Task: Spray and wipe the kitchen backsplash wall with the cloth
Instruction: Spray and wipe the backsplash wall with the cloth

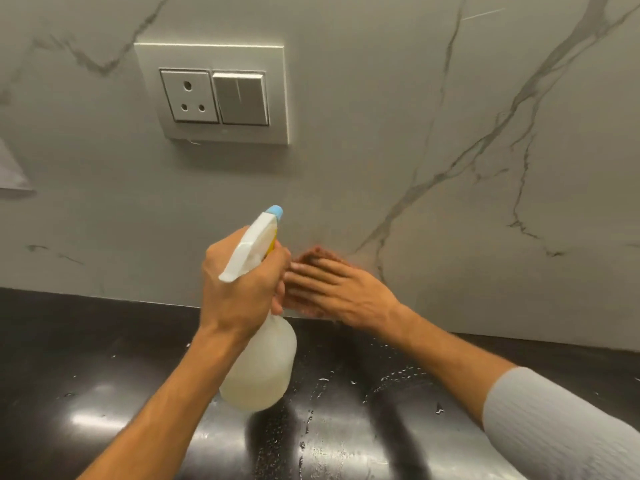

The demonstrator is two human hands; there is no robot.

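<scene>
Now we are wiping: our right hand (pixel 332 292) presses the brown cloth (pixel 313 254) flat on the backsplash wall (pixel 346 150) low by the counter, our left hand (pixel 242 282) grips the spray bottle (pixel 258 368), and next we should probably rub sideways.

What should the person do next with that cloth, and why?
Probably sweep the cloth sideways along the backsplash. The right hand presses it flat low on the wall, while the left hand holds the spray bottle up, nozzle toward the wall.
</scene>
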